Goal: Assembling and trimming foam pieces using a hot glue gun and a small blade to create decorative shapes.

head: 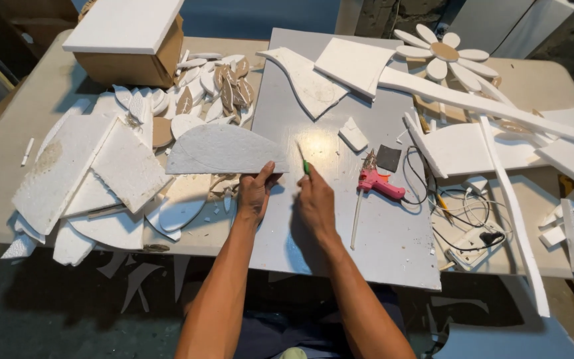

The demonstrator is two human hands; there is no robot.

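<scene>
Fingers of the left hand (255, 193) pinch the flat grey half-round foam piece (224, 151) on the bench (8, 166), and the right hand (315, 203), closed on a thin green cutter (305, 165), could slip and nick them.

White foam pc (224, 149), pink glue gun (380, 183)

Both forearms reach forward, left hand (255, 193) pinching, right hand (315, 203) closed in a grip.

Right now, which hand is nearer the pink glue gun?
Right. The right hand, holding a green cutter, is just left of the glue gun; the left hand is farther left.
</scene>
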